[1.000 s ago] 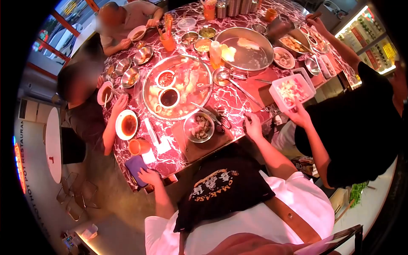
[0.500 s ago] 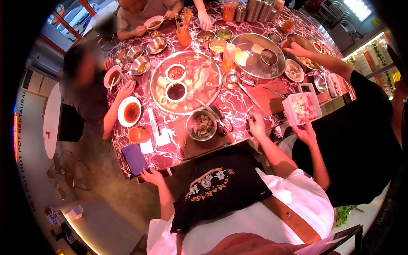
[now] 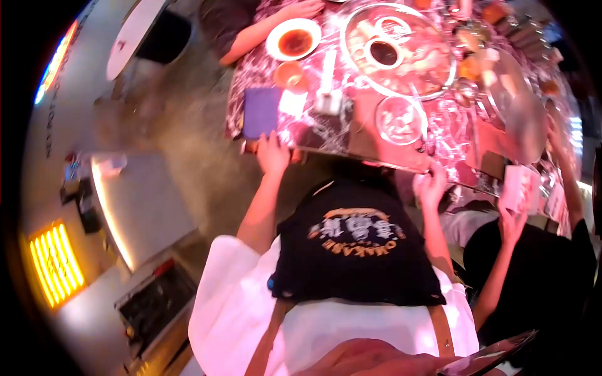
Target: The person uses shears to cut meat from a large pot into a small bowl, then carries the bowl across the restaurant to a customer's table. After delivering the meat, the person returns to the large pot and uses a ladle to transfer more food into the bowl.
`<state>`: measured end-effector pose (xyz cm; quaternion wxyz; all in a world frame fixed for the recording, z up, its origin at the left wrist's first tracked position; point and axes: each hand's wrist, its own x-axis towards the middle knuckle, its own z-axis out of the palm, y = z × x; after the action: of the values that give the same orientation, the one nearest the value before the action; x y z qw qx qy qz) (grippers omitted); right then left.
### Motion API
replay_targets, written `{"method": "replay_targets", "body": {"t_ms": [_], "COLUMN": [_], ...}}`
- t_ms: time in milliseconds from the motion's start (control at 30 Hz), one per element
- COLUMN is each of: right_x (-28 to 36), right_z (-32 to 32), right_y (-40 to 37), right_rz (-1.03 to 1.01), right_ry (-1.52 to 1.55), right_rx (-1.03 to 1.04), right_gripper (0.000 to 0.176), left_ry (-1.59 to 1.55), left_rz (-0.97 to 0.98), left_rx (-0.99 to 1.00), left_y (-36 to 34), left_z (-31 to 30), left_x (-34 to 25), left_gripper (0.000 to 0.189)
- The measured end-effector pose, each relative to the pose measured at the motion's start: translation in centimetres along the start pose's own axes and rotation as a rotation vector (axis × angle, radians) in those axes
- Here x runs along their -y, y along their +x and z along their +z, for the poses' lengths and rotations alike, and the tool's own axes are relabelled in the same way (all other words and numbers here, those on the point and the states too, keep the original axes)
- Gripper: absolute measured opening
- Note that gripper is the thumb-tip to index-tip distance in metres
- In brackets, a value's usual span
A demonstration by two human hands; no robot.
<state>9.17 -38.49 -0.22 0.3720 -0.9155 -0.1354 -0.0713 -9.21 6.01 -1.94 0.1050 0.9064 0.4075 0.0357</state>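
Note:
At the table's near left edge is my left hand, its fingers closed over a reddish-brown strip or edge that I cannot make out clearly. Just above it on the tabletop lies a dark blue-purple flat item. My right hand is at the near edge further right, fingers curled; what they hold, if anything, is too blurred to tell. Beyond that hand, a bowl of meat pieces sits on a brown mat. My black apron hangs between my arms.
A round hot pot with two small sauce bowls stands further back. A white bowl of dark sauce and an orange cup are at the left. On the right, a person's hand holds a pale container. Another person's forearm rests at upper left.
The view has swung left and down, so the table sits further up and right. My right hand has drawn back from the tabletop to its near edge.

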Motion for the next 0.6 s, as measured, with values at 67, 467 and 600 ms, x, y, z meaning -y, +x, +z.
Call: {"method": "replay_targets", "body": {"t_ms": [67, 467, 600], "right_x": [-1.2, 5.5, 5.6], "right_z": [2.4, 5.6, 6.6], "right_y": [-0.5, -2.2, -2.9], "right_rz": [0.074, -0.22, -0.237], "right_ry": [0.022, -0.056, -0.128], "right_rx": [0.042, 0.244, 0.278], "right_gripper": [0.02, 0.037, 0.043], "left_ry": [0.058, 0.259, 0.247], "left_rz": [0.05, 0.001, 0.006], "left_rx": [0.095, 0.36, 0.411], "left_y": [0.7, 2.9, 3.5], "left_z": [-0.6, -1.3, -1.7], "left_x": [0.3, -2.2, -2.4], "left_gripper": [0.05, 0.082, 0.084]}}
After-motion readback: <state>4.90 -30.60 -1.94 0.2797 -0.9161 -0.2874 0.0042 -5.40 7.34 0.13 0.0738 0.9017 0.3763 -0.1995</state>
